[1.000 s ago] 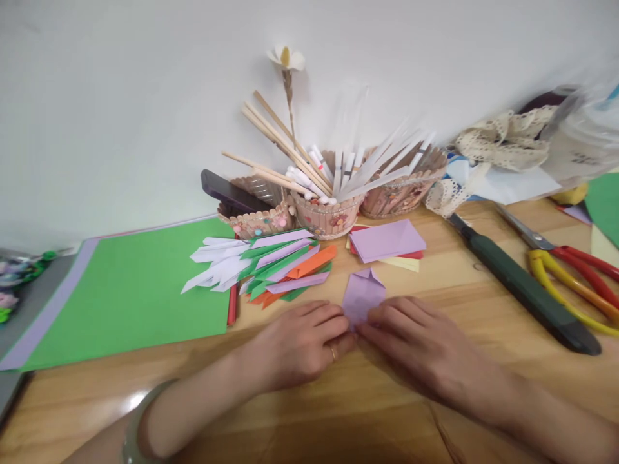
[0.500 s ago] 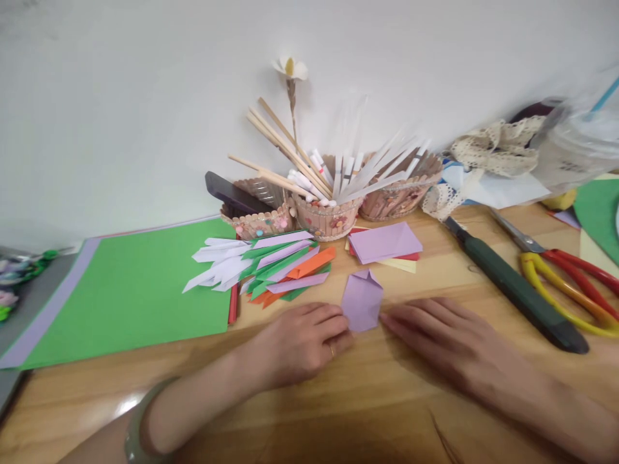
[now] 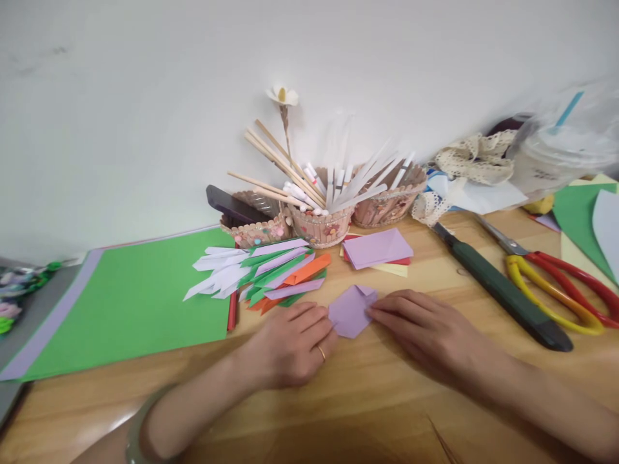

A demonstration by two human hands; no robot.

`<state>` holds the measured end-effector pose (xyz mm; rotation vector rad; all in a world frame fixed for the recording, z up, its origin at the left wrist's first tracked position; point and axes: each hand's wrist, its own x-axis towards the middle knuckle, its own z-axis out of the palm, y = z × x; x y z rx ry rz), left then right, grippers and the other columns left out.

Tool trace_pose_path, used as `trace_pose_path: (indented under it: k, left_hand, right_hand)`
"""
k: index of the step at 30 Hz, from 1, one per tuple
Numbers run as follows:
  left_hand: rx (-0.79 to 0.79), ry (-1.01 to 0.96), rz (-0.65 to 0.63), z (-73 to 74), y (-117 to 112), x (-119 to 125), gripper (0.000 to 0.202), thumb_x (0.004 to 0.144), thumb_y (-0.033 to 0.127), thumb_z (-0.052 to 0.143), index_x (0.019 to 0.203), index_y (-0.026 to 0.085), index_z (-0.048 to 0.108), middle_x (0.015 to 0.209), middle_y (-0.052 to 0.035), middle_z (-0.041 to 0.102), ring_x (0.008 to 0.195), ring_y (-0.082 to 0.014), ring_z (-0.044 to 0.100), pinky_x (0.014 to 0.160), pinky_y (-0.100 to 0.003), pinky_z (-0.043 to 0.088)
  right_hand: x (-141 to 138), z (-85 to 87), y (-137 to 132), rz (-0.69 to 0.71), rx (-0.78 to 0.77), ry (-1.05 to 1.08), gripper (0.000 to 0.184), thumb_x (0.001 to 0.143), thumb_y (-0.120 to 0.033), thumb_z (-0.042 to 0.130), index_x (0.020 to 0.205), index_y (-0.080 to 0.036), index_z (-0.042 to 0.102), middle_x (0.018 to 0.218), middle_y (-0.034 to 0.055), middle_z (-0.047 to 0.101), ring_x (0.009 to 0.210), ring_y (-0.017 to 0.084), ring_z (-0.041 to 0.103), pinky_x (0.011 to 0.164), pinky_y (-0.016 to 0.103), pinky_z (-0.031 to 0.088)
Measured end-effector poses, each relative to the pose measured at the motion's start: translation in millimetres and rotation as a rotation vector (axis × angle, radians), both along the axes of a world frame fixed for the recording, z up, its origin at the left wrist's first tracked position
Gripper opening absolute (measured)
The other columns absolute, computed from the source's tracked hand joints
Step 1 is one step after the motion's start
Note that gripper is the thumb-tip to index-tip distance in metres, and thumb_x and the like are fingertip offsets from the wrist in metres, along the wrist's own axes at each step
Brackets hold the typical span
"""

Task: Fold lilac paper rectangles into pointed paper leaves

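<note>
A small purple paper [image 3: 351, 314] with folded corners lies flat on the wooden table between my hands. The fingers of my left hand [image 3: 297, 343] are closed at its left edge, with the thumb hidden underneath. On the other side, my right hand [image 3: 423, 325] pinches the paper's right edge, fingers pressed together. Just behind lies a stack of purple, red and yellow paper rectangles [image 3: 380, 248]. To the left of that is a pile of folded paper strips [image 3: 271, 270] in white, green, purple and orange.
Green and purple sheets [image 3: 140, 309] lie at the left. Decorated baskets [image 3: 323, 229] with sticks and markers stand against the wall. At the right are a dark green tool [image 3: 507, 293], scissors [image 3: 556, 283] with red and yellow handles, lace ribbon [image 3: 476, 158] and a plastic cup [image 3: 556, 154].
The purple paper has turned a little, its folded flap now nearer my right hand. My right fingers have come in onto its right edge. The whole view has shifted slightly.
</note>
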<state>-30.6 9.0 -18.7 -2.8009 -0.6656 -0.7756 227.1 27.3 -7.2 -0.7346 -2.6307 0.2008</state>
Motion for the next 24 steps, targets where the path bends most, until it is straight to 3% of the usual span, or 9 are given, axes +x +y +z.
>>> trace_pose_path:
  k: [5,10,15,20,24]
  left_hand:
    - [0.079,0.085,0.076,-0.6,-5.9,2.4,0.012,0.089,0.01,0.051,0.088,0.01,0.063,0.076,-0.0053,0.066,0.079,-0.0198,0.064,0.077,-0.035,0.052]
    - [0.123,0.089,0.048,-0.1,-4.8,0.6,0.023,0.091,0.004,0.042,0.081,0.01,0.061,0.075,-0.0062,0.065,0.072,-0.0169,0.062,0.068,-0.03,0.05]
    - [0.043,0.116,0.118,-0.4,-3.9,-0.1,0.022,0.092,0.006,0.041,0.081,0.012,0.06,0.076,-0.0051,0.063,0.07,-0.016,0.06,0.06,-0.026,0.047]
    - [-0.029,0.128,0.14,-3.4,-5.0,1.8,0.019,0.092,0.009,0.042,0.087,0.011,0.06,0.074,-0.0048,0.06,0.072,-0.0169,0.059,0.062,-0.027,0.049]
    - [-0.101,0.078,0.15,-5.6,-5.6,3.5,0.026,0.092,0.008,0.039,0.078,0.013,0.06,0.071,-0.0044,0.059,0.069,-0.0162,0.056,0.06,-0.026,0.048]
  right_hand:
    - [-2.6,2.8,-2.5,0.072,-0.056,0.058,0.03,0.09,-0.009,0.043,0.113,-0.015,0.061,0.099,0.0106,0.07,0.091,0.019,0.065,0.079,0.033,0.055]
    - [-6.8,2.4,3.4,-0.06,-0.07,0.121,0.027,0.091,-0.012,0.045,0.113,-0.016,0.06,0.099,0.0108,0.067,0.089,0.018,0.063,0.073,0.031,0.055]
    - [-7.2,-3.4,6.2,-0.048,-0.035,0.061,0.023,0.091,-0.013,0.046,0.108,-0.016,0.062,0.096,0.0099,0.067,0.087,0.019,0.062,0.073,0.033,0.055]
    - [-3.8,-3.8,1.2,-0.024,0.004,0.047,0.023,0.092,-0.013,0.042,0.105,-0.016,0.062,0.093,0.0093,0.068,0.086,0.019,0.062,0.074,0.034,0.054]
    - [-5.8,-1.6,-1.3,0.014,-0.016,0.016,0.022,0.092,-0.012,0.041,0.101,-0.015,0.061,0.092,0.009,0.067,0.084,0.019,0.061,0.073,0.034,0.053]
